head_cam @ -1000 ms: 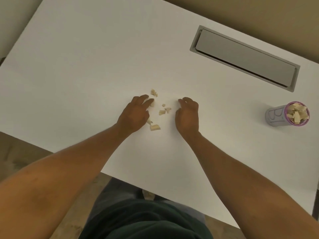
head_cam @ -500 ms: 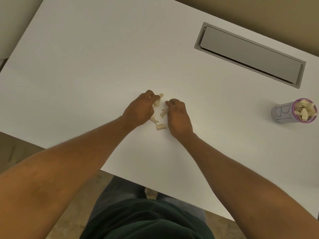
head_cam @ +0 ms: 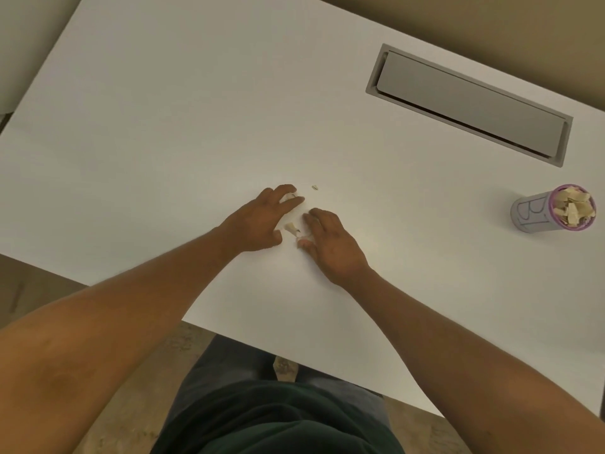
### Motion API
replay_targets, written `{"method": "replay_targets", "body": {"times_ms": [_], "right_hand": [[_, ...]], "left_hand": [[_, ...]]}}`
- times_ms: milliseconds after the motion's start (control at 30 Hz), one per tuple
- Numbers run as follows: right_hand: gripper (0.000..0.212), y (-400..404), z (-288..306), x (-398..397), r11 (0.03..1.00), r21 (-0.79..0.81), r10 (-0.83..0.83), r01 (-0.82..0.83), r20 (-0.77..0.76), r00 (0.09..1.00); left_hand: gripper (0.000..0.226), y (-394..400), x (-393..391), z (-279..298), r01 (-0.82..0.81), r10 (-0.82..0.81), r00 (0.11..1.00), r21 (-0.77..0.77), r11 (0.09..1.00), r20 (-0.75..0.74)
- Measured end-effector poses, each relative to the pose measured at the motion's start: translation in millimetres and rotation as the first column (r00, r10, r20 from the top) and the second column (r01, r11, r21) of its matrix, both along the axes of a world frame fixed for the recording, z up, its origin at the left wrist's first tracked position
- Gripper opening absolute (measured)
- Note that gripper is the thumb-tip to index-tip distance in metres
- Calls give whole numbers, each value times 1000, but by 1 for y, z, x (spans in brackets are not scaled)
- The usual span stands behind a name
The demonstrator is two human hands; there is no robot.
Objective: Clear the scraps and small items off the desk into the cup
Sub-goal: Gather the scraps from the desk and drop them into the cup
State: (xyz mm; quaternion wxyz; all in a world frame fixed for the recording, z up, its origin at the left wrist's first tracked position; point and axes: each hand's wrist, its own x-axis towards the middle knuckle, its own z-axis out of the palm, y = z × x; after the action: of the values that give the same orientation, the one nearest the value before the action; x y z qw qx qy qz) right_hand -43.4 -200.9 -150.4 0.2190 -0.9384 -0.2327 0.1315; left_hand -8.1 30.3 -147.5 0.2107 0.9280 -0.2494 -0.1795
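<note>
Both hands rest on the white desk [head_cam: 163, 132] near its middle, close together. My left hand [head_cam: 262, 221] has its fingers curled over a pale paper scrap [head_cam: 288, 196]. My right hand [head_cam: 334, 244] pinches another scrap [head_cam: 304, 238] between thumb and fingers. A loose beige scrap [head_cam: 291, 228] lies between the two hands. A tiny scrap [head_cam: 315, 187] lies just beyond the fingertips. The grey cup [head_cam: 532, 213] with a pink rim stands far to the right, filled with scraps [head_cam: 573, 208].
A grey cable hatch [head_cam: 468, 103] is set into the desk at the back right. The desk's front edge runs diagonally just below my forearms, with my lap and the floor beneath it.
The hands have drawn the spread scraps into a tighter cluster between them. The left fingers slid forward over a scrap, and the right thumb closed on another. One tiny scrap now lies apart.
</note>
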Motion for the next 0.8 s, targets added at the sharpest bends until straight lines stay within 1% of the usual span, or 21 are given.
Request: {"method": "replay_targets", "body": {"times_ms": [67, 133, 167, 233, 300, 367, 467, 500, 600, 700, 767, 800], "right_hand": [[65, 0, -6, 0, 997, -53, 61, -62, -14, 998], [60, 1, -12, 1, 989, -92, 121, -119, 14, 993], [54, 2, -13, 1, 986, -102, 138, -133, 37, 990], [41, 5, -11, 2, 986, -103, 141, -131, 99, 985], [33, 8, -5, 2, 989, -97, 122, -108, 143, 982], [27, 8, 1, 2, 992, -95, 94, -83, 126, 988], [18, 9, 1, 5, 988, -142, 74, -64, 67, 995], [15, 10, 0, 6, 986, -158, 67, -57, 58, 996], [11, 11, -4, 11, 985, -168, 54, -46, 38, 998], [15, 14, -5, 20, 984, -174, 26, -27, -9, 1000], [17, 16, -3, 28, 984, -169, -59, 49, -55, 997], [17, 16, 0, 31, 984, -141, -119, 105, -93, 988]], "left_hand": [[102, 0, -4, 0, 3, -2, 999, 35, 999, -40], [107, -5, -2, 2, -8, 15, 994, 63, 998, -107], [104, -8, 1, 4, -10, 18, 991, 61, 998, -134], [89, -17, 4, 8, -18, 24, 991, 43, 999, -135], [71, -22, 4, 10, -57, 61, 993, 46, 997, -97], [58, -25, 3, 10, -101, 105, 992, 51, 994, -70], [33, -27, 0, 10, -188, 188, 978, 14, 982, -88], [28, -28, -2, 9, -210, 209, 974, 8, 978, -85], [22, -29, -9, 6, -264, 261, 963, -28, 964, -68], [17, -30, -10, 2, -325, 320, 944, -59, 944, -77], [13, -30, -9, 2, -372, 364, 927, -91, 924, -93], [11, -29, -9, 2, -400, 388, 915, -114, 909, -111]]}}
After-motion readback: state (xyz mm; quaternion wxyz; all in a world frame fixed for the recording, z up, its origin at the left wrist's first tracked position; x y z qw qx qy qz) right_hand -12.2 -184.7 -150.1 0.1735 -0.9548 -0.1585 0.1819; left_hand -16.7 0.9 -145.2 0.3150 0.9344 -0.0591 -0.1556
